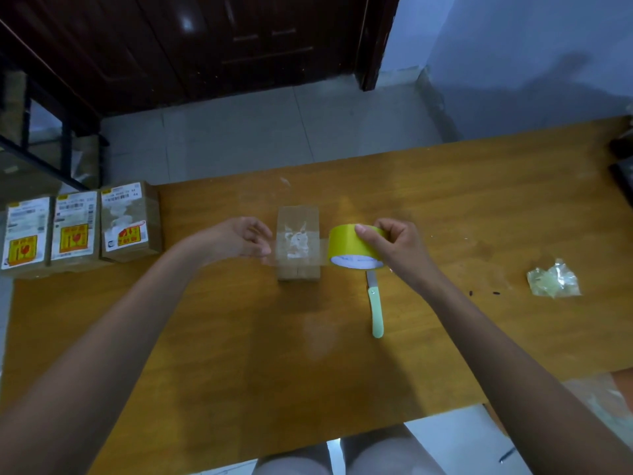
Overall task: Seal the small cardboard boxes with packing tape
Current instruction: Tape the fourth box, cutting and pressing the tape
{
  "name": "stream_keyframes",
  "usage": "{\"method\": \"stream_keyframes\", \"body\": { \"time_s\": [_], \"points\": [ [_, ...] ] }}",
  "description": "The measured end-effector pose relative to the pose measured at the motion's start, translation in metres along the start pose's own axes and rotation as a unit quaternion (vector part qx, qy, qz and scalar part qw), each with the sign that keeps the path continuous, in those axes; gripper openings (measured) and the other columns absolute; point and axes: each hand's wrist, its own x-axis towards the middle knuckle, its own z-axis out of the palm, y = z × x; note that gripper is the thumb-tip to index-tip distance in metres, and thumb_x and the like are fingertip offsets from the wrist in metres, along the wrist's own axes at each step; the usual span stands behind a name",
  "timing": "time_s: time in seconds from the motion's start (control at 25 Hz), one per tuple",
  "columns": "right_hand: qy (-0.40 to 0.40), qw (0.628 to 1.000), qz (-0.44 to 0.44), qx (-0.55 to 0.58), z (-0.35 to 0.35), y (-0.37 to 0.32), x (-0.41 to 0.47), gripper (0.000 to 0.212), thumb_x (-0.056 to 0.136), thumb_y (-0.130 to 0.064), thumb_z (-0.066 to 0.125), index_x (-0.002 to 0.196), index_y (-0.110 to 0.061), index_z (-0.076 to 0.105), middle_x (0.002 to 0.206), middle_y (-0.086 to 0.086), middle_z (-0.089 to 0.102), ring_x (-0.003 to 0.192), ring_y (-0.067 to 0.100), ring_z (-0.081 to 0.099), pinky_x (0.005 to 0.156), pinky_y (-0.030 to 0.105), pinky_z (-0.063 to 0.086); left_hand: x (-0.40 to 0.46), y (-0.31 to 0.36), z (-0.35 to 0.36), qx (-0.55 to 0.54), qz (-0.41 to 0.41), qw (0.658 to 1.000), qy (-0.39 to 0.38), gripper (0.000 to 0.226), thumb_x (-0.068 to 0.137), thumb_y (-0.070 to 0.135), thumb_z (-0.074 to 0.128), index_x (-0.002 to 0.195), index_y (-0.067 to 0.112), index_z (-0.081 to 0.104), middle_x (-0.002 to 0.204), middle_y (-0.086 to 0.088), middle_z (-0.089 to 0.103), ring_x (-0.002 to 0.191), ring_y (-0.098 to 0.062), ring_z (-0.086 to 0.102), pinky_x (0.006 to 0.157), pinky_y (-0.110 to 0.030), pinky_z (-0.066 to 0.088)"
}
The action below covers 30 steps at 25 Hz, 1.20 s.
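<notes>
Wooden table (445,207), blurred left hand (239,240), half-hidden knife (375,303)

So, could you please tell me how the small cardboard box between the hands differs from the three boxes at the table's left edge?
The plain brown cardboard box has no label; the three labelled cardboard boxes carry white shipping labels and yellow stickers. It stands alone mid-table under stretched clear tape; they sit side by side. All are small and brown.
</notes>
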Motion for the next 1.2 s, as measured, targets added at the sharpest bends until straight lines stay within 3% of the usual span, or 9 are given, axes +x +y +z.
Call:
{"method": "stream_keyframes", "body": {
  "time_s": [0.12,0.32,0.4,0.52,0.68,0.84,1.0,1.12,1.2],
  "points": [
    [0.010,0.999,-0.001,-0.038,0.003,0.007,0.008,0.046,0.082,-0.040,0.073,0.061,-0.017,0.039,0.057,-0.004,0.032,0.052,0.008,0.030,0.049,0.023,0.024,0.013,-0.003,0.002,-0.021,0.000,0.995,0.099,0.024,0.082,0.014,0.075,0.100,0.015,0.060,0.093,0.000,0.069,0.088,-0.014,0.063,0.070,-0.021,0.046],
    [0.009,0.988,0.013,-0.150,0.012,0.028,0.025,0.047,0.077,-0.050,0.074,0.067,-0.015,0.044,0.056,-0.005,0.036,0.049,0.007,0.033,0.048,0.023,0.025,0.038,-0.006,0.011,-0.011,-0.009,0.989,0.145,0.023,0.080,0.004,0.075,0.094,0.010,0.057,0.083,-0.003,0.064,0.079,-0.015,0.059,0.065,-0.017,0.045],
    [0.009,0.986,0.024,-0.168,0.013,0.034,0.030,0.047,0.077,-0.052,0.073,0.071,-0.012,0.048,0.056,-0.004,0.039,0.049,0.008,0.035,0.047,0.023,0.026,0.047,-0.011,0.013,0.005,-0.012,0.986,0.169,0.026,0.077,0.001,0.077,0.085,0.012,0.055,0.080,-0.002,0.063,0.079,-0.018,0.060,0.072,-0.024,0.050],
    [0.007,0.981,0.014,-0.196,0.015,0.041,0.034,0.044,0.077,-0.050,0.073,0.074,-0.012,0.051,0.055,-0.005,0.041,0.047,0.007,0.036,0.045,0.020,0.026,0.055,-0.016,0.014,0.019,-0.018,0.984,0.177,0.034,0.072,-0.004,0.078,0.076,0.017,0.053,0.076,-0.001,0.062,0.076,-0.018,0.060,0.085,-0.039,0.051],
    [0.003,0.979,0.024,-0.202,0.022,0.049,0.039,0.044,0.076,-0.054,0.072,0.082,-0.015,0.054,0.057,-0.005,0.044,0.048,0.008,0.040,0.045,0.026,0.031,0.065,-0.018,0.018,0.051,-0.032,0.978,0.202,0.034,0.072,-0.008,0.076,0.077,0.015,0.052,0.079,-0.005,0.062,0.077,-0.019,0.060,0.083,-0.038,0.052],
    [0.001,0.981,0.030,-0.194,0.027,0.059,0.042,0.049,0.075,-0.059,0.070,0.082,-0.014,0.054,0.056,-0.007,0.045,0.047,0.006,0.040,0.045,0.030,0.032,0.068,-0.017,0.024,0.063,-0.045,0.975,0.208,0.026,0.080,-0.005,0.070,0.081,0.013,0.051,0.074,0.002,0.057,0.074,-0.017,0.058,0.067,-0.027,0.047],
    [-0.002,0.981,0.030,-0.194,0.034,0.061,0.040,0.042,0.078,-0.056,0.069,0.084,-0.019,0.050,0.059,-0.006,0.046,0.048,0.007,0.042,0.046,0.027,0.032,0.069,-0.021,0.034,0.059,-0.061,0.971,0.222,0.022,0.083,0.000,0.067,0.081,0.014,0.051,0.082,-0.003,0.059,0.086,-0.026,0.060,0.078,-0.036,0.050],
    [-0.005,0.978,0.026,-0.206,0.036,0.057,0.042,0.043,0.080,-0.058,0.066,0.098,-0.020,0.053,0.066,-0.011,0.045,0.054,0.002,0.042,0.050,0.017,0.029,0.064,-0.020,0.044,0.111,-0.054,0.938,0.325,0.021,0.077,-0.007,0.058,0.095,0.005,0.057,0.103,-0.014,0.059,0.087,-0.029,0.055,0.071,-0.036,0.045],
    [-0.010,0.979,0.010,-0.205,0.036,0.051,0.043,0.042,0.082,-0.057,0.065,0.088,-0.020,0.048,0.062,-0.012,0.043,0.052,0.002,0.040,0.048,0.020,0.028,0.049,-0.015,0.055,0.107,-0.031,0.897,0.428,0.030,0.075,-0.008,0.055,0.104,0.001,0.055,0.112,-0.017,0.053,0.096,-0.034,0.053,0.074,-0.039,0.043]
  ]
}}
